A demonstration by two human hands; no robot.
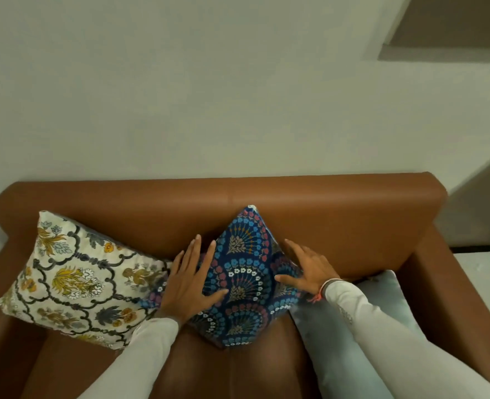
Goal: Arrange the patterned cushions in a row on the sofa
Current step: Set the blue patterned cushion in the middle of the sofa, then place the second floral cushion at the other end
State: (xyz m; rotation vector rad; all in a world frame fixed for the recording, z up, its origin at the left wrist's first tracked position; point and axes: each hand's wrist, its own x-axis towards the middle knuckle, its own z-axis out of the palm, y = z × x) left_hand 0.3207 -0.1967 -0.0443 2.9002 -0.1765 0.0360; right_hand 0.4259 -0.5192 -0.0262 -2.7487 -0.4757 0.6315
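Sleeves: pale, long, entering from the bottom edge, one on each side.
Seat: brown leather sofa point(197, 367), bare and glossy at the near middle.
Pale cushion point(353, 341): plain light blue-grey, lying on the right of the seat, partly under the right sleeve.
Left hand point(189, 279): flat and open, fingers spread, pressed on the left face of the blue cushion; gripping nothing.
Right hand point(307, 266): open too, fingers splayed, palm resting on the blue cushion's right side; a pink thread band at the wrist; nothing clasped.
Blue cushion point(245, 277): dark blue with fan-shaped flower arcs, standing on one corner in the middle of the sofa, top corner leaning against the backrest, creased down the middle between the two hands.
White cushion point(76, 277): cream with yellow and grey flowers in black scrolls, propped tilted at the left end, right corner touching the blue cushion beside the left hand.
Backrest: brown, rounded, running across behind both patterned cushions.
Wall point(209, 96): plain, off-white, behind the sofa.
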